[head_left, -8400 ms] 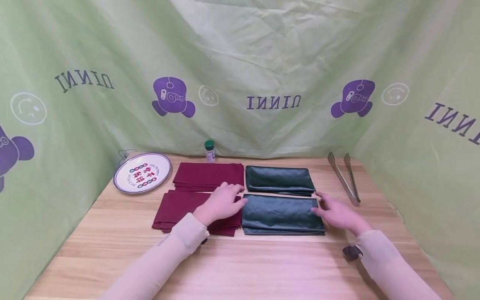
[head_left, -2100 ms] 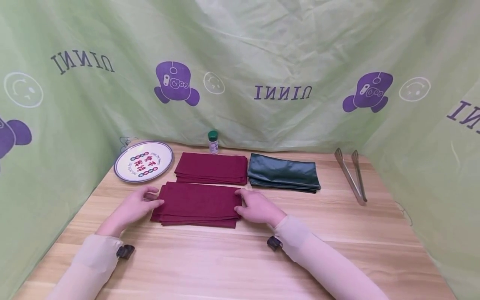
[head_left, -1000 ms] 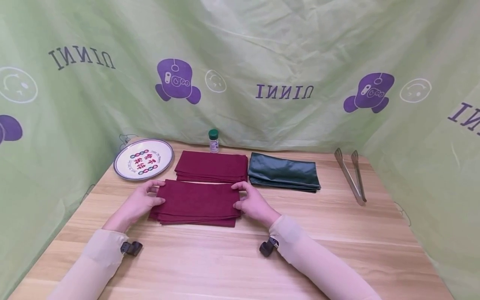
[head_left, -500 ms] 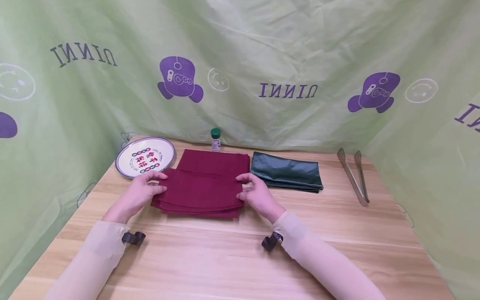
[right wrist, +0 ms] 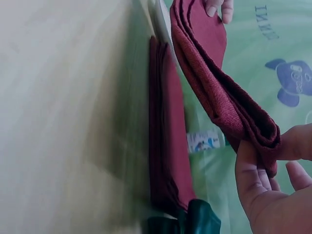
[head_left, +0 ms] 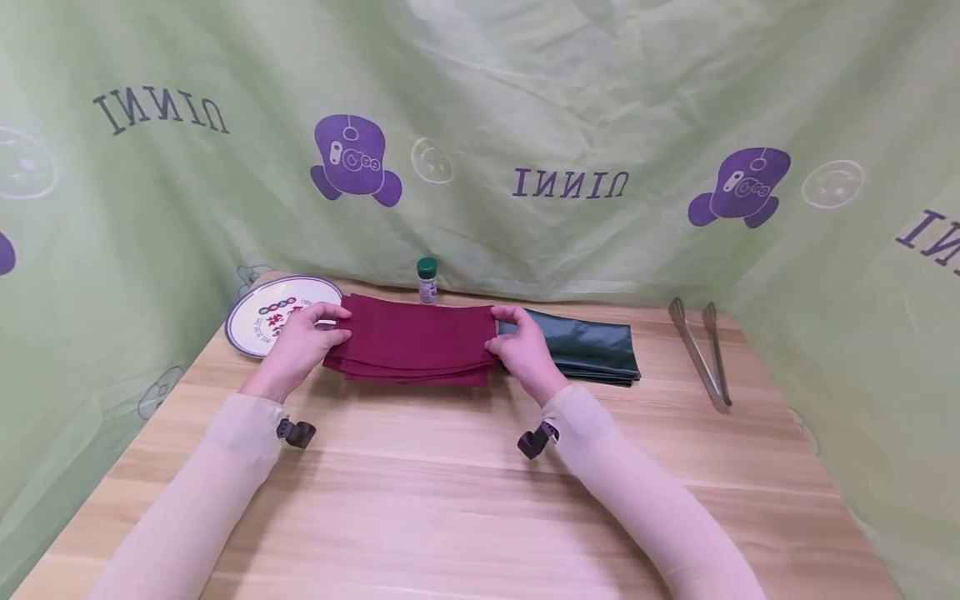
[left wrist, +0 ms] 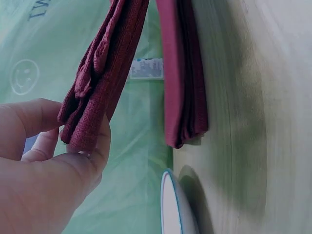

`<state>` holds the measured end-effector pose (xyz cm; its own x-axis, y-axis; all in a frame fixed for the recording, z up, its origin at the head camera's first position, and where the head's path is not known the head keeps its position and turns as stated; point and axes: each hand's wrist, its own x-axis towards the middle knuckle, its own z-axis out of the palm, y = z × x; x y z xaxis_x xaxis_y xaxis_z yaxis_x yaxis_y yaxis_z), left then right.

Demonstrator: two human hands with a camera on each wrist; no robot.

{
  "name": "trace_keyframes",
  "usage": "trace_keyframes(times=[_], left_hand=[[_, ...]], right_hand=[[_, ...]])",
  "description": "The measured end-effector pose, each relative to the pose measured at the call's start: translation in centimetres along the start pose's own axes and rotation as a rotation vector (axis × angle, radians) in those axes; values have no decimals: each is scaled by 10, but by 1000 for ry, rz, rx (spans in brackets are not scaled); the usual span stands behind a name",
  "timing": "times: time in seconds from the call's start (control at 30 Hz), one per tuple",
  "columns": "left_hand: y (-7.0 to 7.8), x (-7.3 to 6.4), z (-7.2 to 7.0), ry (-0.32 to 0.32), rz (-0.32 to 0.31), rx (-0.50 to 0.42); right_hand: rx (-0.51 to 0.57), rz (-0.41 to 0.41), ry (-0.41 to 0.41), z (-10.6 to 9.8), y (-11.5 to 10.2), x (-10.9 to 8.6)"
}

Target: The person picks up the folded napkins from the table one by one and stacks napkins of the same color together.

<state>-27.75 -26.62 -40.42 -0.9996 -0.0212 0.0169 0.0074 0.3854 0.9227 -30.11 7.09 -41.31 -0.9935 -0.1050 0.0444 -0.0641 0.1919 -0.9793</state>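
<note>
Between both hands hangs a folded dark red cloth (head_left: 416,337), lifted off the table and sagging slightly. My left hand (head_left: 300,346) pinches its left end between thumb and fingers; my right hand (head_left: 527,350) pinches the right end. Beneath it, a second folded red cloth (left wrist: 183,92) lies on the table, seen in the left wrist view but hidden from the head view. The right wrist view shows that lower cloth (right wrist: 168,131) too, with a gap below the raised one. Folded dark green cloth (head_left: 596,343) lies to the right, partly behind my right hand.
A white plate (head_left: 251,321) with red print sits at the back left, close by my left hand. Behind the cloths stands a small green-capped bottle (head_left: 427,283). Metal tongs (head_left: 703,358) lie at the right. Printed green curtain (head_left: 480,100) encloses the table.
Earlier, a green cloth left the front right spot. Since then both hands have gripped the front red cloth, raised it and carried it away from me, over the back red cloth.
</note>
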Motion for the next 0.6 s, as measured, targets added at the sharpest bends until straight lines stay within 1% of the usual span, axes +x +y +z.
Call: trace_keyframes(times=[0.17,0.3,0.47,0.6], left_hand=[[-1,18,6,29,-10,15],[-1,29,7,38,9,35],[6,42,8,49,39,82],[8,50,9,44,34,87]], right_hand=[[-57,9,5,0,-4,15],[-57,7,0,4,-7,25],[-69,-20,16,6,-9,38],[-68,-9,23,6,-9,46]])
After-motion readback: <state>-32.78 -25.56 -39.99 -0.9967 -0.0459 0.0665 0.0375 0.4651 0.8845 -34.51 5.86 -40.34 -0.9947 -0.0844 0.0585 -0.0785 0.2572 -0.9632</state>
